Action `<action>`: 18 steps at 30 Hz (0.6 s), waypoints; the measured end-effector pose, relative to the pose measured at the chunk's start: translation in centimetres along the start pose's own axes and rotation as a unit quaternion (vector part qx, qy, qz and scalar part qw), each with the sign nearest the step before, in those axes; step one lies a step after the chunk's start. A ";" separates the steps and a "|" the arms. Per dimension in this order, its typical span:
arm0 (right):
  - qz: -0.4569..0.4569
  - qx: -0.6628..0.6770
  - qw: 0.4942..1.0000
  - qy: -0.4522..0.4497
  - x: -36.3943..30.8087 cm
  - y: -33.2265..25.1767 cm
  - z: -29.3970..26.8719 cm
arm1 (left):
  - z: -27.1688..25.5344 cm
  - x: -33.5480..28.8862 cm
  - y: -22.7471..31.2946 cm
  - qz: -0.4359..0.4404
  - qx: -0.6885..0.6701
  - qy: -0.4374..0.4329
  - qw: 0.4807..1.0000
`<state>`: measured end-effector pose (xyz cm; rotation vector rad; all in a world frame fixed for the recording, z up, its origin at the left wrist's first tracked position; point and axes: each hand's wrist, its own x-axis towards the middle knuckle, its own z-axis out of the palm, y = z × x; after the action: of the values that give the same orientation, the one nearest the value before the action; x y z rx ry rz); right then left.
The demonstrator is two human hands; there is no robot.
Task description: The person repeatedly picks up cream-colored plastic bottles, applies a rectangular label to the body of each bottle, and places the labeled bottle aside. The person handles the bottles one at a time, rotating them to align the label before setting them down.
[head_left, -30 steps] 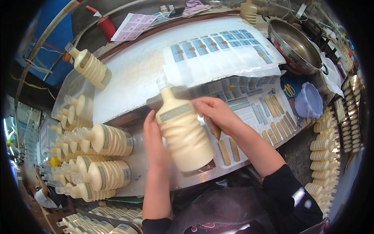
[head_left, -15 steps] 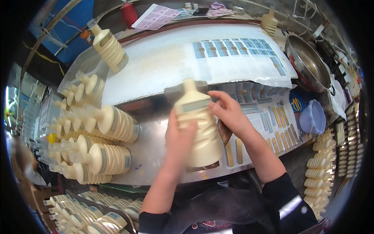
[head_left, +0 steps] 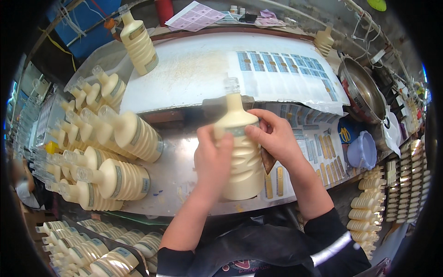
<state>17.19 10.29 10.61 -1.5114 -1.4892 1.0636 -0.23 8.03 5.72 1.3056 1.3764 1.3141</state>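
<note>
A cream ribbed bottle [head_left: 242,171] with a clear neck stands nearly upright in front of me, its neck pointing away. Around its left side my left hand [head_left: 213,159] is closed, the thumb on the front. My right hand [head_left: 274,136] grips the bottle's right shoulder, thumb pressed on the grey-blue label band [head_left: 238,130]. Below that palm a brown pointed piece [head_left: 267,160] sticks out; whether the hand holds it or it lies behind, I cannot tell. Sheets of gold and blue label strips [head_left: 326,171] lie right of the hands.
Many similar bottles [head_left: 134,136] lie on their sides at the left, more in a crate [head_left: 87,249] below. One bottle [head_left: 140,46] stands on the white board [head_left: 184,69]. A metal pan [head_left: 362,87] and a lilac bucket [head_left: 362,150] are at the right.
The bottle has turned a little in my hands and stands straighter, its clear neck now sharper. My left hand's fingers have shifted along its side. The view has moved slightly.
</note>
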 end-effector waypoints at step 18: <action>-0.015 0.097 0.995 -0.035 -0.1 1.4 -0.1 | -0.7 -1.1 0.6 -0.029 -0.036 -0.047 0.998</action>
<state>17.82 10.16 9.39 -1.3236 -1.4070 1.2177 -0.68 6.78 6.25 1.2535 1.2813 1.2355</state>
